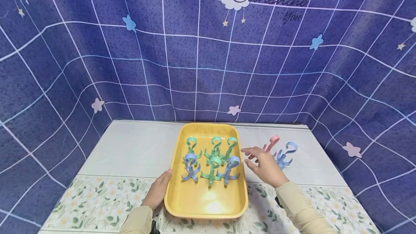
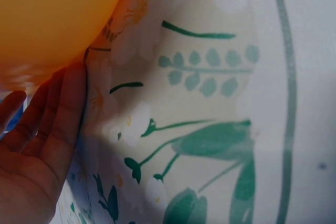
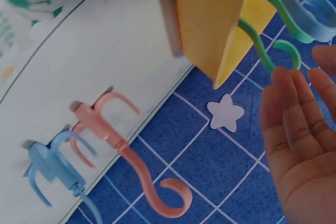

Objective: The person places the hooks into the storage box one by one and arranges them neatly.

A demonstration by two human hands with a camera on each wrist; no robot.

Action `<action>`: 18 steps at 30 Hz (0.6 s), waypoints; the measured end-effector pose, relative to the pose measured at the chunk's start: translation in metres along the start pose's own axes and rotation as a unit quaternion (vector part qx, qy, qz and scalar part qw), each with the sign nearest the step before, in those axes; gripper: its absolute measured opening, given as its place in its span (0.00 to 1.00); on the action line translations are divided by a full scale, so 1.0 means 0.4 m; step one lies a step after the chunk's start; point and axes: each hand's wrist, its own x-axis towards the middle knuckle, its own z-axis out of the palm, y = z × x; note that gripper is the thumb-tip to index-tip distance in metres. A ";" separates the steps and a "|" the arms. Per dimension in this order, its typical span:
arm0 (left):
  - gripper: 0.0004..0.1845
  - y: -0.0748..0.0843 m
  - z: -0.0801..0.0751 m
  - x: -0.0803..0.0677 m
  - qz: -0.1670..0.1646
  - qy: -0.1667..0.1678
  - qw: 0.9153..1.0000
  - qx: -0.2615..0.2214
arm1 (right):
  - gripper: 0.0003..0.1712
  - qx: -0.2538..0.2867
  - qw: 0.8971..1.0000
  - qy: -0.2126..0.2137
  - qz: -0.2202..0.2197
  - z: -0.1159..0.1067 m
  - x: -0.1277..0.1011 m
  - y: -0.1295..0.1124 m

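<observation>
Just beyond the right hand [image 1: 264, 165], spread flat and holding nothing, a pink hook [image 1: 271, 142] and a blue hook [image 1: 285, 153] stand on the table [image 1: 130, 147]. Left hand [image 1: 159, 190], fingers straight, steadies the yellow tray [image 1: 182, 198], whose hooks stand in rows.

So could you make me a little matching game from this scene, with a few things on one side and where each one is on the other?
Things:
1. pink hook
2. green hooks
3. left hand
4. right hand

Places:
A. standing in the yellow tray
B. on the table, right of the tray, beside a blue hook
C. open, over the table between the tray and the loose hooks
D. against the tray's left edge

Pairs: 1-B, 2-A, 3-D, 4-C
</observation>
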 end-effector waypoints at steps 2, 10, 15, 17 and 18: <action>0.44 0.001 0.000 0.003 -0.005 -0.004 1.000 0.000 | 0.18 -0.003 1.000 0.013 -0.001 -0.006 -0.001 0.009; 0.45 0.001 -0.002 0.006 -0.013 -0.010 1.000 -0.006 | 0.15 -0.036 0.997 0.062 0.017 -0.043 -0.003 0.048; 0.45 0.002 -0.001 0.006 -0.009 -0.007 1.000 -0.001 | 0.14 -0.060 0.995 0.077 0.039 -0.075 -0.009 0.081; 0.44 0.001 -0.001 0.003 -0.007 -0.005 1.000 -0.002 | 0.14 -0.072 0.993 0.081 0.044 -0.087 -0.014 0.096; 0.44 0.001 -0.002 0.002 -0.006 -0.004 1.000 -0.003 | 0.14 -0.079 0.992 0.085 0.046 -0.093 -0.017 0.103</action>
